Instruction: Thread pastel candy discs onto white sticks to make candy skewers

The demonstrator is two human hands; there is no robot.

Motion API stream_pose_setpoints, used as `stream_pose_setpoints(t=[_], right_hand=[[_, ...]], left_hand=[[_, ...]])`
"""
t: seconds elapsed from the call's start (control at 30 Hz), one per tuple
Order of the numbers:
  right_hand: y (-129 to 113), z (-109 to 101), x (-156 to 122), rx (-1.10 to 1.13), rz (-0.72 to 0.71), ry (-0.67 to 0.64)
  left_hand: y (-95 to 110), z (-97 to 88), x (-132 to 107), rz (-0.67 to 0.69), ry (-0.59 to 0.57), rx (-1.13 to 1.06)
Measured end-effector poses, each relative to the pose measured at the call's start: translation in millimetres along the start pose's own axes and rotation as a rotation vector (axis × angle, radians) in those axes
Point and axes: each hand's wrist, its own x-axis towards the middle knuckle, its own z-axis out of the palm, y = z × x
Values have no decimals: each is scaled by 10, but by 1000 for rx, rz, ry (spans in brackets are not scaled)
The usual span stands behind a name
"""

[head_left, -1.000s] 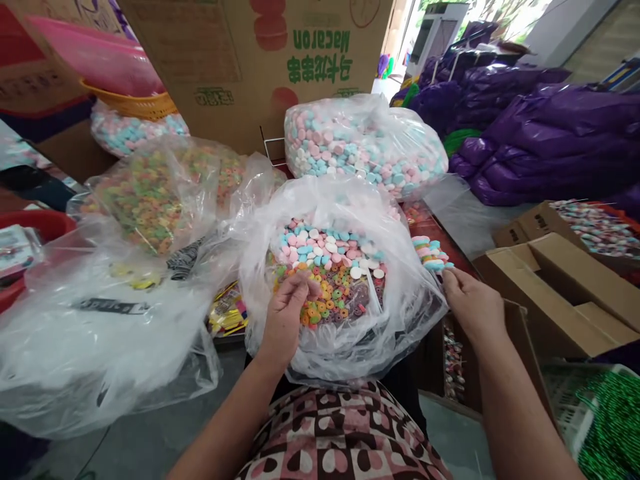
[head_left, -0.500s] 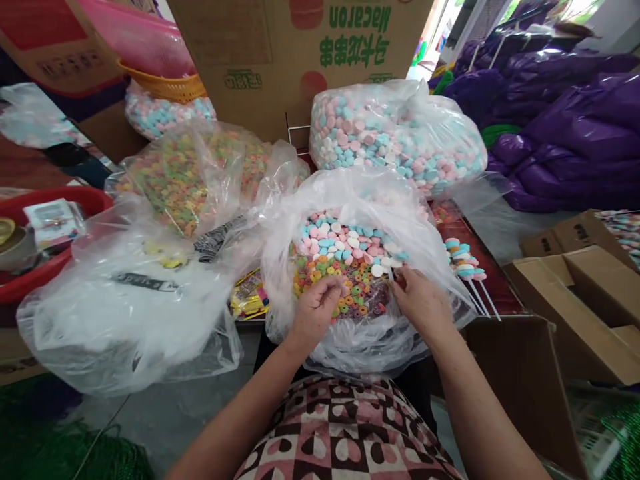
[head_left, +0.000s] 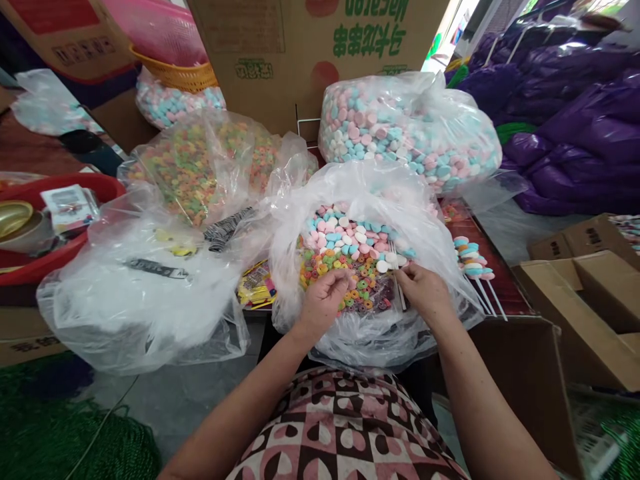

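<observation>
A thin white stick [head_left: 402, 299], doubled by blur or lying against another, is over the three o'clock side of an open clear plastic bag [head_left: 370, 337], its far end leaning toward eleven o'clock. The right hand [head_left: 424, 290] pinches it between thumb and fingers, reaching in from five o'clock. The left hand [head_left: 324, 300], at eight o'clock in the bag's mouth, has thumb and fingers pressed together; whether anything sits between them cannot be told. Inside the bag, pink, blue and white marshmallows [head_left: 345, 235] fill the twelve o'clock part, with multicoloured ring-shaped gummies [head_left: 361, 288] nearer six.

Just beside the bag, at three o'clock, marshmallow skewers [head_left: 471, 259] lie together on a dark red surface [head_left: 510, 297], their sticks pointing toward five. Yellow packets [head_left: 256, 287] are just beside it at nine o'clock, and beyond them is a clear bag with white contents [head_left: 145, 313]. A filled bag of gummies [head_left: 195, 167] is at ten o'clock, a full bag of marshmallows [head_left: 405, 133] toward one. Farther out are a Macaron carton [head_left: 280, 87] near twelve, purple bundles [head_left: 590, 157] at two and a red basin [head_left: 107, 187] between nine and ten
</observation>
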Motion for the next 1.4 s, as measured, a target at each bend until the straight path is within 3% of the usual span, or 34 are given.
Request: stream_pose_setpoints(t=[0.23,0.37,0.53,0.63,0.73,0.83,1.03,1.17,1.3,1.4], right_hand=[[6,-101,-22,44,35,69],[57,-259,-279,187,45,45],[58,-220,-736,760,-39,-183],[16,-82,-874,999,-55,-332],[-7,13,-907,1099,-48,-413],[-26,34,-907,1152,-30,-443],[-184,73,-899,1257,-14,-503],[-210,119,-883,1298,4,-428],[-160,100,-889,1318,41,-345],[-160,64,-905,1327,44,-319]], left_hand=[[27,-4,17,-19,-10,10],[61,-8,31,-27,-23,57],[147,78,33,-87,-86,146],[213,142,45,-148,-172,41],[263,165,64,-144,-221,-90],[282,166,74,-170,-161,-166],[231,162,84,-147,-120,-99],[265,41,197,10,-127,259],[415,-88,491,334,-20,974],[463,-127,759,365,-44,1414]])
